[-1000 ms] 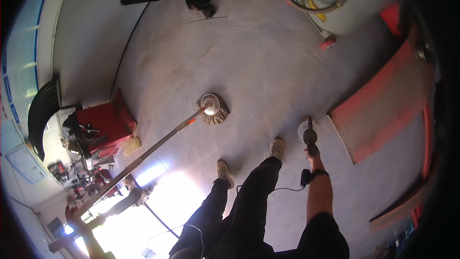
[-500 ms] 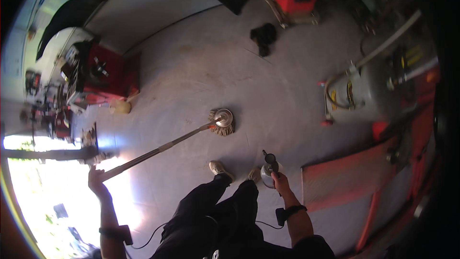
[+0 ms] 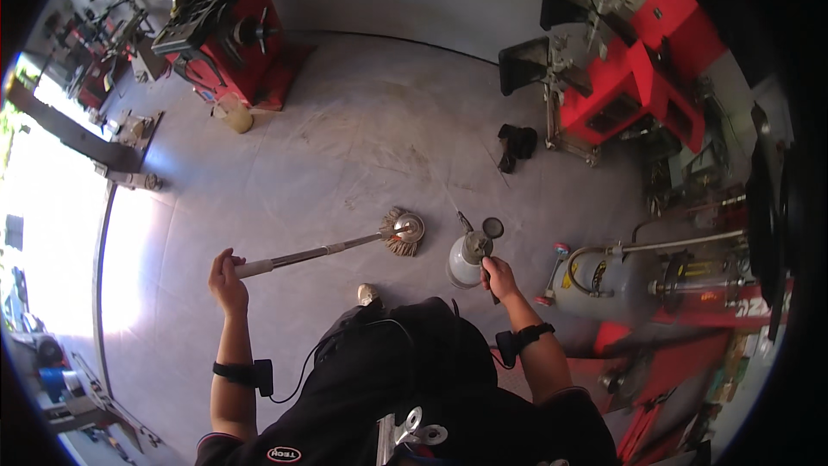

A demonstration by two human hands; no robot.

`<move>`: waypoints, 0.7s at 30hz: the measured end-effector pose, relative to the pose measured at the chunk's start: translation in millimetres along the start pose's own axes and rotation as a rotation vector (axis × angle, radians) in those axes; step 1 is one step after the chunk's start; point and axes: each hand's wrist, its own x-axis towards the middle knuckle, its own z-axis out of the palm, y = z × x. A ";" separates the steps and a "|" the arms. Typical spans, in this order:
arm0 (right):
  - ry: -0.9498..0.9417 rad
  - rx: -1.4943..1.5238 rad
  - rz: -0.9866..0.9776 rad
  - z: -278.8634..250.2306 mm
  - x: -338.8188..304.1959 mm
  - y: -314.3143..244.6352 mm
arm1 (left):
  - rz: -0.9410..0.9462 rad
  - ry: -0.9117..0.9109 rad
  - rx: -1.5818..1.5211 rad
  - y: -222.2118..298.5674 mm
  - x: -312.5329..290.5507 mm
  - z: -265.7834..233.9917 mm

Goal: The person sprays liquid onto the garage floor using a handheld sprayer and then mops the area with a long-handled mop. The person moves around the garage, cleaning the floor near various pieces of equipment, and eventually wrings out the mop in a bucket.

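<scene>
My left hand [image 3: 228, 280] is closed around the pale grip end of a long-handled mop [image 3: 323, 251]. Its handle slants forward and right to a round metal head [image 3: 407, 227] with a fringe of strings resting on the floor. My right hand [image 3: 498, 278] is wrapped around the handle of a pale, rounded spray can [image 3: 463, 266]. This can has a dark top, a round dark disc and a nozzle pointing forward. A faint pale streak runs from the nozzle tip toward the floor. One of my shoes [image 3: 368, 293] shows below the mop head.
A red wheel balancer [image 3: 250, 60] with a yellowish container [image 3: 235, 114] stands far left. At the far right is a red tyre machine [image 3: 621, 95], with a black object [image 3: 517, 145] on the floor beside it. A grey tank [image 3: 595, 285] with a hose lies to my right. Bright daylight enters left.
The view has shifted, showing more of the far machines. My right hand has brought the spray can forward, closer to the mop head. My left hand has moved inward with the mop handle.
</scene>
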 end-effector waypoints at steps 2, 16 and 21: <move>-0.054 -0.011 0.022 -0.4 21.9 -19.9 | -0.015 0.021 -0.010 0.5 -5.5 -2.8; -0.047 -0.028 0.122 -22.6 87.8 -48.6 | -0.029 0.222 0.027 15.0 -64.9 7.5; -0.101 -0.162 0.094 -40.9 88.8 -31.1 | -0.032 0.237 0.043 25.6 -78.3 15.8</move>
